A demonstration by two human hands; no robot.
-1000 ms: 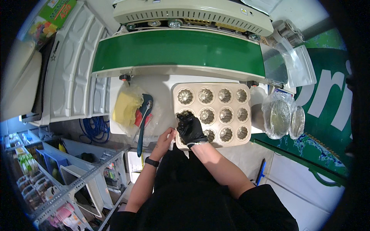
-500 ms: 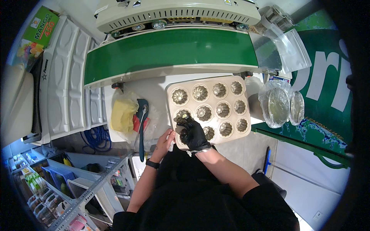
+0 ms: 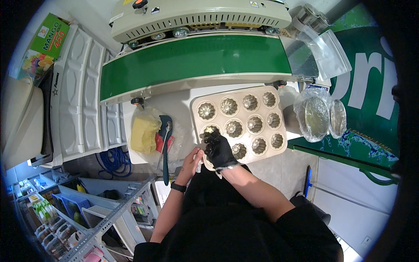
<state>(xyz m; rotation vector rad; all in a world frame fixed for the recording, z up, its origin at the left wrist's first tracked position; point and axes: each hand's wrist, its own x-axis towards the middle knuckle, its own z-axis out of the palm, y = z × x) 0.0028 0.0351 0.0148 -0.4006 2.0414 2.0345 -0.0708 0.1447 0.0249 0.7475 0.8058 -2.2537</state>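
Observation:
A beige baking pan (image 3: 220, 121) with rows of fluted cups lies on the white table in front of me. My left hand (image 3: 190, 162), bare, is closed on its near left corner. My right hand (image 3: 221, 152) wears a black glove and reaches over the pan's left column. Its fingers are bunched together at a fluted cup, with a small dab of butter (image 3: 210, 129) at the tips. The glove covers part of that cup and the one nearer to me. Left of the pan, a yellow block of butter (image 3: 145, 134) rests in opened clear wrapping.
Beside the butter lie a dark spatula (image 3: 165, 150) and a metal spoon (image 3: 167, 127). A machine with a green conveyor belt (image 3: 196, 56) spans the back. Plastic-wrapped round containers (image 3: 316, 114) stand to the right. A metal shelf (image 3: 118, 209) is at lower left.
The whole view has shifted slightly. My gloved right fingers have moved a little within the same cup area; my left hand stays at the pan's corner.

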